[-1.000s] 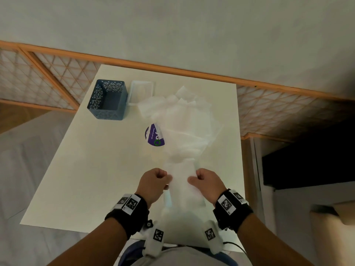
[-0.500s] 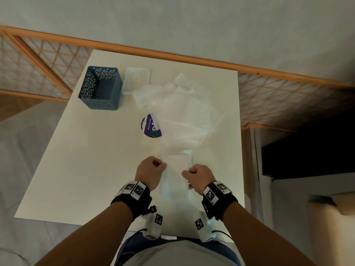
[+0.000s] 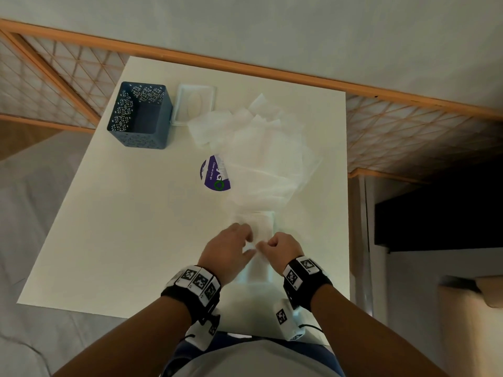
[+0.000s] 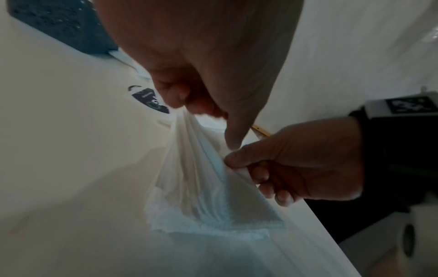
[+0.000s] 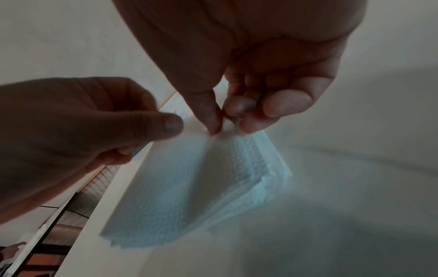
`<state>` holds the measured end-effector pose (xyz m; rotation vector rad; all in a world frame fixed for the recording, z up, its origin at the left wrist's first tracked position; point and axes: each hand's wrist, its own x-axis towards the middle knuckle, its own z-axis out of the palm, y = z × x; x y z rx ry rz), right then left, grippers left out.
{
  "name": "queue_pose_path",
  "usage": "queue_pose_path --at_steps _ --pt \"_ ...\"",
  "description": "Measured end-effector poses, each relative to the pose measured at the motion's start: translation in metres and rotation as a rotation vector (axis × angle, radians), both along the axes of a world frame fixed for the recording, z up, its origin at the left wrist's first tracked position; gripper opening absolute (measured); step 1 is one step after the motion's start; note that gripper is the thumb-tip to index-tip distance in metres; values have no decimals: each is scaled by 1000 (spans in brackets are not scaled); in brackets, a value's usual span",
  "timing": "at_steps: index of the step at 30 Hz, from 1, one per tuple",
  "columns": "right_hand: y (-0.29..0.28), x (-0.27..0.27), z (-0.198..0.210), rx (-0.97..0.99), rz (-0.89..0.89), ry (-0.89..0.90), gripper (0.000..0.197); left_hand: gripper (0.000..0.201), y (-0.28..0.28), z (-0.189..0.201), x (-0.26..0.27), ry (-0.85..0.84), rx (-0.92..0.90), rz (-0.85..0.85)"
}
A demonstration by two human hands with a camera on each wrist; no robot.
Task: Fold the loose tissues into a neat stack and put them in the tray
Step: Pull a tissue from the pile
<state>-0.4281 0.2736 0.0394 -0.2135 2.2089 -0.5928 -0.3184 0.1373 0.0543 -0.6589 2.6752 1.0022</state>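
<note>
Both hands meet over the near edge of the white rectangular table (image 3: 114, 227). Right hand (image 3: 283, 247) pinches a thin white tissue sheet (image 4: 201, 168) between thumb and curled fingers; left hand (image 3: 230, 248) pinches the same sheet's other side with its fingertips, thumb extended. Beneath them lies a neat stack of folded white tissues (image 5: 189, 187). Farther off spreads a loose heap of white tissues (image 3: 261, 148), partly covering a purple round label (image 3: 215, 175). Beyond stand a dark blue perforated square basket (image 3: 140, 115) and, just beside it, a shallow white rectangular tray (image 3: 196, 103).
</note>
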Motion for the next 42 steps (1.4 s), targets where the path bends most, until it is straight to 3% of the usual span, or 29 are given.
queue_pose_path --at_steps 3,8,16,22,25,32,36,42 --pt "1 -6 2 -31 -3 -12 39 44 0 -9 -2 -95 -44 -183" --pt "-9 -44 23 -34 54 138 40 54 -5 -16 -9 -171 -89 -238" --pt "-80 -136 24 2 246 409 22 31 -13 -3 -14 -117 41 -193" --pt "-121 -162 -11 144 557 542 64 13 -24 22 -22 1 178 -41" --pt "-130 -167 -25 185 648 588 70 8 -28 27 -26 32 238 10" --pt "-144 -173 -27 207 681 633 34 8 -30 28 -32 88 265 41" --pt "-144 -183 -21 206 655 599 27 7 -34 29 -34 99 276 59" --pt "-134 -182 -4 65 411 457 11 11 -45 35 -41 124 326 185"
